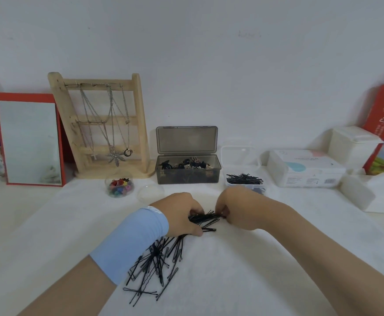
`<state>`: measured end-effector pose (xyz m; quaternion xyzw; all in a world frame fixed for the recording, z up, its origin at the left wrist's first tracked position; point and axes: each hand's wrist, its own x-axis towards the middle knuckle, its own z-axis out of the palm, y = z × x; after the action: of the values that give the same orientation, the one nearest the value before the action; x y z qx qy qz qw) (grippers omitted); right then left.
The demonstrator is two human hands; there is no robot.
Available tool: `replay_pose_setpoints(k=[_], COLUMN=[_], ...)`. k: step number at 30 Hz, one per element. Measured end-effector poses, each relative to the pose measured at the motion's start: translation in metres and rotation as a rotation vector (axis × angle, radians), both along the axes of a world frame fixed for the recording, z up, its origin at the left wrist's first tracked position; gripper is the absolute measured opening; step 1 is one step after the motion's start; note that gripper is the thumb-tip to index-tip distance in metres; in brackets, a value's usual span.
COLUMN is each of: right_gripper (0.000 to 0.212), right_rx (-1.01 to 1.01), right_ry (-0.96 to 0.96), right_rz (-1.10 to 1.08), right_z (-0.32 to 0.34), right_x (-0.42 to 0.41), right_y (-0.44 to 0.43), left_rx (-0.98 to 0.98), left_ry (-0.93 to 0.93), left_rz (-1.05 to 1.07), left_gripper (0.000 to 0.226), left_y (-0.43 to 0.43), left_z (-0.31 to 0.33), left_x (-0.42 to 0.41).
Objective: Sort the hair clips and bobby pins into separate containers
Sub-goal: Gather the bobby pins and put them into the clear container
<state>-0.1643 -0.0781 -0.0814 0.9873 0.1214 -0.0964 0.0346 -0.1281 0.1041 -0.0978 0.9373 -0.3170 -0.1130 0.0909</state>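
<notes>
Both hands [182,215] [236,208] pinch bobby pins [203,218], fingertips hidden.

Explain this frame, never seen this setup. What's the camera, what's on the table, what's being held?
There is no robot here. One wide-angle camera worn on a person's head looks forward and down at their two bare hands.

The left hand, with a blue sleeve on its forearm, and the right hand together pinch a small bundle of bobby pins. More loose pins lie on the white table.

Behind stand a clear box of pins, a grey box of hair clips with its lid up, a small round tub of coloured clips, a necklace stand and a mirror.
</notes>
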Motion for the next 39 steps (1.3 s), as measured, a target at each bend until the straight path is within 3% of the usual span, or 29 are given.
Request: replay_pose_setpoints(k=[3,8,10,14,18,30,35,39], right_gripper=[0.036,0.037,0.037,0.037,0.036,0.030,0.038,0.042], right_rx=[0.194,0.472,0.455,0.242,0.214,0.678,0.662,0.362], right_ry=[-0.095,-0.119,-0.097,0.011,0.044,-0.259,-0.131,0.045], right_rz=[0.036,0.014,-0.011,-0.040,-0.044,-0.061,0.003,0.014], right_z=[-0.002,-0.006,-0.002,0.003,0.002,0.003,-0.006,-0.001], right_x=[0.000,0.003,0.004,0.002,0.002,0.007,0.002,0.000], right_y=[0.003,-0.002,-0.005,-0.010,-0.007,-0.011,0.003,-0.002], left_rx=[-0.022,-0.132,-0.112,-0.084,-0.082,-0.016,0.069,0.086], left_ry=[-0.014,0.041,0.042,0.017,0.009,0.044,0.017,0.023], left_rz=[-0.017,0.079,0.043,-0.067,-0.082,-0.101,0.083,0.071], left_gripper=[0.048,0.076,0.082,0.051,0.043,0.054,0.088,0.090], left_y=[-0.001,0.009,0.009,0.001,-0.001,0.001,0.020,0.017], left_z=[0.000,-0.007,-0.006,-0.004,-0.005,-0.002,0.024,0.021], left_x=[0.006,0.008,0.009,0.008,0.011,0.007,0.011,0.004])
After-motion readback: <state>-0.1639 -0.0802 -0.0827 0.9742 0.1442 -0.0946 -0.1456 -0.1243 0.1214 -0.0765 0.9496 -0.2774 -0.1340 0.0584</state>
